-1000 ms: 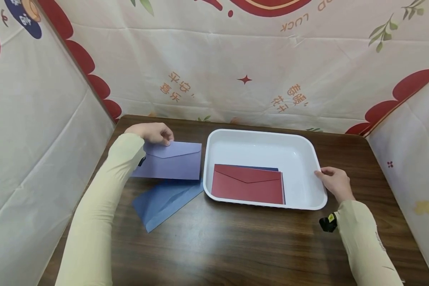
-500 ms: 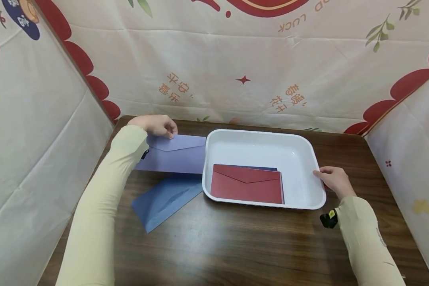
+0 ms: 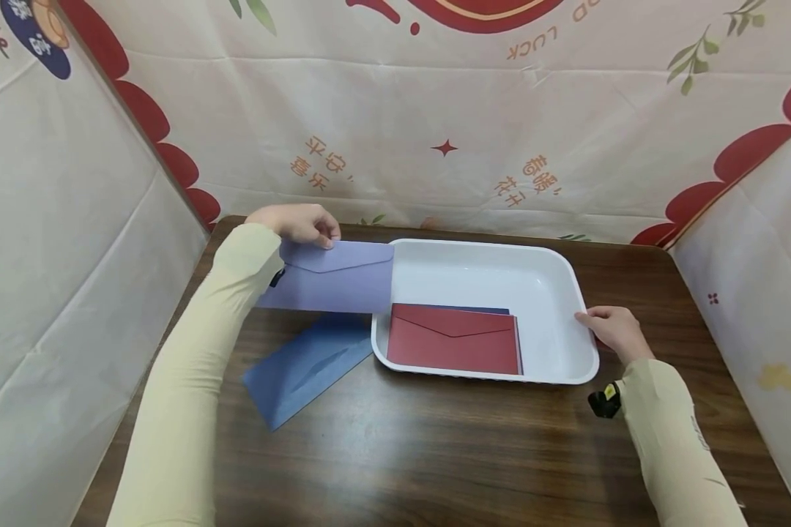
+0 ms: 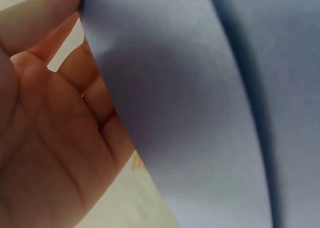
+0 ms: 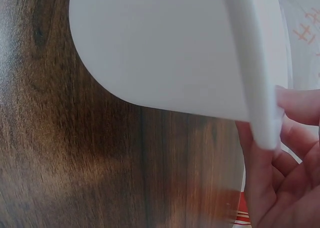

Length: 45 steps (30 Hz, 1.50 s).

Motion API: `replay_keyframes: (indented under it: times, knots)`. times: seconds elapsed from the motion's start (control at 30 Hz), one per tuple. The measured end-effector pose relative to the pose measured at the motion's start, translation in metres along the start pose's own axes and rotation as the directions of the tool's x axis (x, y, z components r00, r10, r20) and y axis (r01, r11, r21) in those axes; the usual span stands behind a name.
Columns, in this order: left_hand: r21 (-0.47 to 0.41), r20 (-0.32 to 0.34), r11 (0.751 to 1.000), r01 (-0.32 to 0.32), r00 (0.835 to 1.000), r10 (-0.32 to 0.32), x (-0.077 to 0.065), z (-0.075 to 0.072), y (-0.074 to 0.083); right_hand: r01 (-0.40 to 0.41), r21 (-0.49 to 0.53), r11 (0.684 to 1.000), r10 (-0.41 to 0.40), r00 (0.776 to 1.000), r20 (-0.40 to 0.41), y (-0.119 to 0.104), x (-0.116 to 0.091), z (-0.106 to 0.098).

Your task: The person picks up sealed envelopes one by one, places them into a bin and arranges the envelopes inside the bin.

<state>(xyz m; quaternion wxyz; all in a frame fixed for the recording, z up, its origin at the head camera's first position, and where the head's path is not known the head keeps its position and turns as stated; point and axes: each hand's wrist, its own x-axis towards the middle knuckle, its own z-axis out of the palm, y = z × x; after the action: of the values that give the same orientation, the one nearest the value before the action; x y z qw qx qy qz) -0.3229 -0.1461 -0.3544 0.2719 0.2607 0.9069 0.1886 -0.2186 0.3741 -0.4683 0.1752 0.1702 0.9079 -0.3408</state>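
Note:
My left hand (image 3: pixel 302 223) pinches the top edge of a lavender envelope (image 3: pixel 336 285), flap side showing, held up off the table. The envelope's right end overlaps the left rim of a white tray (image 3: pixel 481 256). In the left wrist view the thumb lies on the near face of the envelope (image 4: pixel 165 98) and the other fingers go behind it. On the right, my right hand (image 3: pixel 616 333) grips the tray's right rim (image 5: pixel 252 73) between thumb and fingers. Inside the tray a red envelope (image 3: pixel 451 344) lies on top of a dark blue envelope (image 3: pixel 488 310), which is mostly hidden.
A blue envelope (image 3: pixel 306 366) lies slanted on the brown wooden table (image 3: pixel 395 446), left of the tray and partly beneath the lavender one. Printed white cloth (image 3: pixel 382 102) walls stand at the back and both sides.
The left hand has carried the lavender envelope to the right and slightly up the view, from beside the tray to over its left rim. The right hand keeps its grip on the tray.

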Motion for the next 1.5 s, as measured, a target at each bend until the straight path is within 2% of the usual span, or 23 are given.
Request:
replay_keyframes:
  times: [0.2, 0.33, 0.6, 0.8, 1.0, 1.5]
  knots:
    - [-0.022, 0.023, 0.997, -0.07, 0.997, 0.071, 0.017, 0.002, 0.017, 0.012, -0.005, 1.0, -0.012, 1.0, -0.001, 0.002, 0.002, 0.0]
    - [-0.038, 0.056, 0.995, -0.089, 0.994, 0.091, 0.032, 0.003, 0.027, 0.017, 0.002, 1.0, -0.017, 1.0, 0.009, 0.003, 0.002, 0.0]
    - [-0.019, 0.091, 0.992, -0.123, 0.988, 0.124, 0.06, 0.012, 0.05, 0.034, -0.014, 0.999, -0.034, 0.999, 0.016, 0.0, 0.004, -0.002]
    - [-0.03, 0.122, 0.993, -0.113, 0.986, 0.115, 0.072, 0.022, 0.068, 0.037, -0.01, 0.999, -0.037, 0.999, 0.023, -0.005, 0.004, -0.003]
    - [-0.018, 0.143, 0.991, -0.133, 0.981, 0.134, 0.086, 0.03, 0.088, 0.016, -0.013, 1.0, -0.015, 0.999, 0.036, -0.005, 0.002, -0.007]
    - [-0.066, 0.165, 0.979, -0.192, 0.966, 0.2, 0.109, 0.041, 0.105, 0.049, -0.119, 0.992, -0.041, 0.996, 0.075, -0.015, 0.006, -0.015]
